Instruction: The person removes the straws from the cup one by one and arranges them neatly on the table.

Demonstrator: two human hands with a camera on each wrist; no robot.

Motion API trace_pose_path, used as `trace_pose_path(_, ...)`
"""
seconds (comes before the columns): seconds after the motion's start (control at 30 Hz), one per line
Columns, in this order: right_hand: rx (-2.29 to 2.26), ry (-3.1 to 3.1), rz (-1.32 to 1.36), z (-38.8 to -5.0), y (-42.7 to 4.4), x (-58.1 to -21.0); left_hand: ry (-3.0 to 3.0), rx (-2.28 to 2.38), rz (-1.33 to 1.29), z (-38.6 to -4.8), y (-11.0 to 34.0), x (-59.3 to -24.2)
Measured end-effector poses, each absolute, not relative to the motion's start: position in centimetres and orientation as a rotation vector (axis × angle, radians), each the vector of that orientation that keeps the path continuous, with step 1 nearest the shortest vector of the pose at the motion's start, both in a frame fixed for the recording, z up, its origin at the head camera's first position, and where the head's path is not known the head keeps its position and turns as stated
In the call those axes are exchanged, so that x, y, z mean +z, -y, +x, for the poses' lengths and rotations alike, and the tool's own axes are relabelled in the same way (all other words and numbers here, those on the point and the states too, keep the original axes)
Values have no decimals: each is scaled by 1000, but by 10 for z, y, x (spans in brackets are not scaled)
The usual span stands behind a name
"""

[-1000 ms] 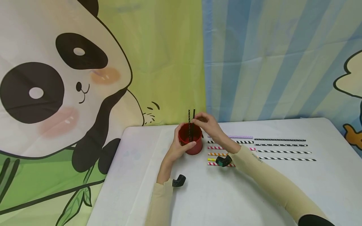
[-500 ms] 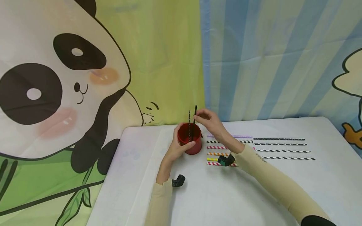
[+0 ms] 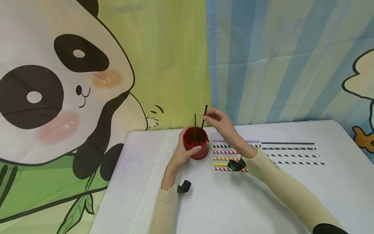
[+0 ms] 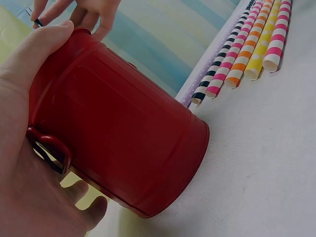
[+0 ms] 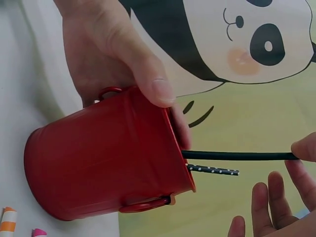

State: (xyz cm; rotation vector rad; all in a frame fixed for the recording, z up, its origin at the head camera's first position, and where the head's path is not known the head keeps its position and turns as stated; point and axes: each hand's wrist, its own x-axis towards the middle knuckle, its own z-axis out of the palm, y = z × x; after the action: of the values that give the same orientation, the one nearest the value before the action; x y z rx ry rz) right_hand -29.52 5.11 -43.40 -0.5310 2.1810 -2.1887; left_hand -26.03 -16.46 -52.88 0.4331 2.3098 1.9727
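My left hand (image 3: 182, 155) grips a small red metal bucket (image 4: 118, 123) that has little loop handles on its sides. In the left wrist view the thumb lies on the rim. Between thumb and finger, my right hand (image 3: 223, 126) pinches the upper end of a plain black straw (image 5: 237, 156). The straw's lower part is inside the bucket, and it leans to the right. A black straw with white dots (image 5: 215, 170) also sticks out of the bucket, nearly upright in the head view. The lower ends of both straws are hidden by the bucket wall in the right wrist view.
Right of the bucket lie parallel paper straws: purple (image 3: 252, 141), orange-striped (image 4: 252, 42), yellow (image 4: 261, 47), pink-striped (image 4: 278, 37) and others. Further right are several black-and-white straws (image 3: 301, 163). A panda curtain (image 3: 102, 81) hangs behind the white table (image 3: 248, 204).
My right hand has moved up and to the right, drawing the plain black straw higher and tilting it rightward. The left hand and bucket have stayed nearly still.
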Motion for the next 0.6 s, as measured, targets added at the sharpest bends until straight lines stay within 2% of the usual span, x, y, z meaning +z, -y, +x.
trace_pose_path(0.6,-2352,-2136,-515,-284,-72,-410,-2286,1990,448,-261,165,-529)
